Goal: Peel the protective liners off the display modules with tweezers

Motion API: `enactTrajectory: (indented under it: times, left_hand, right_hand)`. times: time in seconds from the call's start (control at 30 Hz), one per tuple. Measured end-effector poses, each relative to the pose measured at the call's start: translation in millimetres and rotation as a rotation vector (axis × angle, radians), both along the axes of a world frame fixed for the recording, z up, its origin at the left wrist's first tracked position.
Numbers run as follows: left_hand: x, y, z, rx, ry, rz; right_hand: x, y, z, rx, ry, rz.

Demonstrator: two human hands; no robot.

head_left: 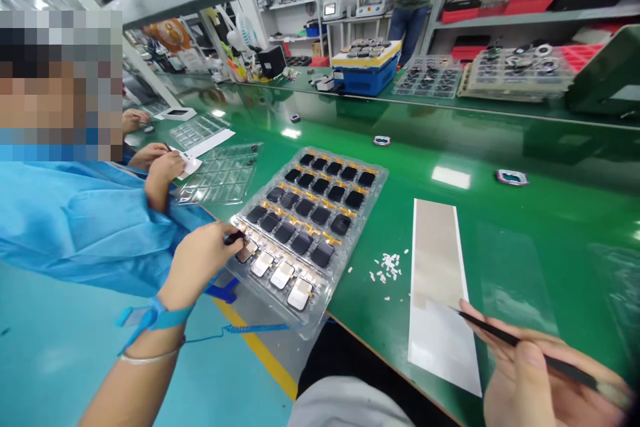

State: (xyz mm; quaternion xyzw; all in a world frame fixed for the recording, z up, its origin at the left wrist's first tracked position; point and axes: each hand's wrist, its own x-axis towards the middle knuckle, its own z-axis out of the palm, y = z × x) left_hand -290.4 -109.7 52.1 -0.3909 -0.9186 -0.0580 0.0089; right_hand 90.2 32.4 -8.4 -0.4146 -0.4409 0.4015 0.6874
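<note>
Work centres on the clear plastic blister tray (327,310) of square black modules lying at the near edge of the glossy green bench (500,140). Its nearest row shows pale, silvery faces; the rows behind it are dark. Judging by the pose, the step in hand is handling one piece at the tray's near-left corner, beside the pale row. Any following move there would call for a light, steady touch, since the pockets sit close together.

The left hand (200,260), with a blue grounding strap (150,317) on its wrist, has its fingers curled shut, thumb and forefinger pinching a small dark piece (234,237) right at that corner pocket. The right hand (530,380), low at the frame's edge, is closed around a slender black stick-like tool (500,335). The tool's tip reaches over the white end of a long grey-and-white backing strip (435,260) lying flat beside the tray. Tiny white scraps (387,267) are scattered between strip and tray.

To the left, a co-worker in a light blue gown (75,220) works over clear trays (223,173).
</note>
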Motion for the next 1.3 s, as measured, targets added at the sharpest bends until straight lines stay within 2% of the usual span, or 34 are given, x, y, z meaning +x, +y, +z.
enactTrajectory:
  times: [0.1, 0.2, 0.27, 0.33, 0.4, 0.47, 0.5, 0.57, 0.63, 0.73, 0.87, 0.97, 1.13, 1.3]
  left_hand:
    - [3, 11, 2.5, 0.025, 0.024, 0.020]
    - [10, 18, 5.1, 0.121, 0.006, 0.041]
    - [26, 23, 6.4, 0.204, -0.058, 0.017]
    - [58, 28, 6.0, 0.282, -0.175, -0.067]
    - [103, 36, 3.2, 0.354, -0.357, -0.209]
    - [151, 45, -1.8, 0.593, -0.765, -0.336]
    - [172, 49, -5.0, 0.645, -0.905, -0.381]
    - [204, 57, -12.4, 0.684, -1.098, -0.442]
    - [220, 67, -20.8, 0.670, -1.202, -0.505]
    - [226, 82, -31.9, 0.658, -1.257, -0.574]
    - [227, 95, -39.6, 0.686, -1.182, -0.611]
    - [228, 98, -43.2, 0.686, -1.130, -0.627]
    - [228, 105, -48.4, 0.692, -1.007, -0.666]
    - [228, 108, -52.3, 0.708, -0.891, -0.707]
  right_hand:
    - [-3, 0, 9.4, -0.039, 0.083, -0.010]
    - [1, 3, 12.0, -0.054, 0.129, 0.080]
    - [6, 6, 13.1, -0.023, 0.123, 0.165]
    - [10, 9, 17.0, 0.035, 0.022, 0.257]
    - [13, 10, 25.5, 0.129, -0.192, 0.320]
    - [12, 10, 38.1, 0.275, -0.433, 0.361]
    - [11, 9, 44.8, 0.359, -0.533, 0.382]
    - [6, 8, 55.4, 0.511, -0.664, 0.410]
    - [1, 9, 58.6, 0.624, -0.760, 0.388]
    - [-1, 13, 47.9, 0.694, -0.901, 0.312]
    - [4, 17, 23.8, 0.693, -1.006, 0.264]
    - [5, 18, 13.6, 0.673, -1.037, 0.230]
    - [1, 22, 15.4, 0.612, -1.116, 0.267]
    - [-2, 24, 20.1, 0.623, -1.157, 0.311]
